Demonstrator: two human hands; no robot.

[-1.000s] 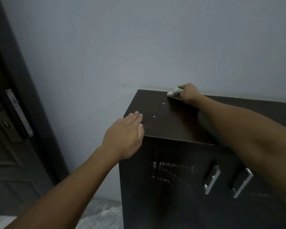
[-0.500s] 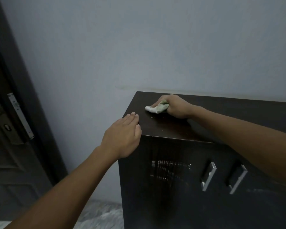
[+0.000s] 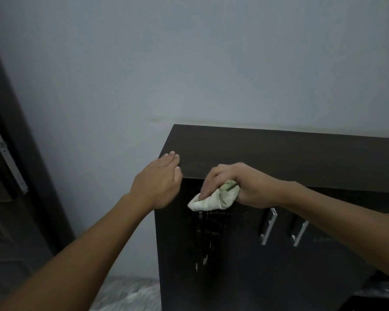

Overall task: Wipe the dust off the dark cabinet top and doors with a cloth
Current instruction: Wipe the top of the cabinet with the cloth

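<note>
Right hand [image 3: 245, 185]: fingers curled round a bunched pale green cloth [image 3: 213, 199], gripping it. The hand sits at the top front edge of the dark cabinet [image 3: 279, 153], knuckles level with the top, fingertips pointing down over the door [image 3: 211, 254]. The cloth hangs below and left of the fingers and touches the upper part of the door face

Left hand [image 3: 158, 182]: fingers straight and close together, holding nothing. The palm lies over the cabinet's front left corner; the fingertips reach onto the top near its left edge, the thumb lies along the front edge. The left hand is just beside the right, with a small gap of dark door between thumb and cloth

Below the cloth, the door carries pale streaks [image 3: 213, 223] in short horizontal rows, plus a few light specks lower down. To the right of the right-hand fingers, under the forearm, two silver bar handles [image 3: 267, 225] stand side by side, both tilted slightly. The second handle [image 3: 300, 232] is partly covered by the forearm

The cabinet's back edge meets a pale grey wall [image 3: 189, 63]. Far left of the left-hand fingers stands a dark door frame [image 3: 20, 131] with a metal strike plate [image 3: 8, 160]. A light patterned floor [image 3: 130, 295] shows under the left forearm
</note>
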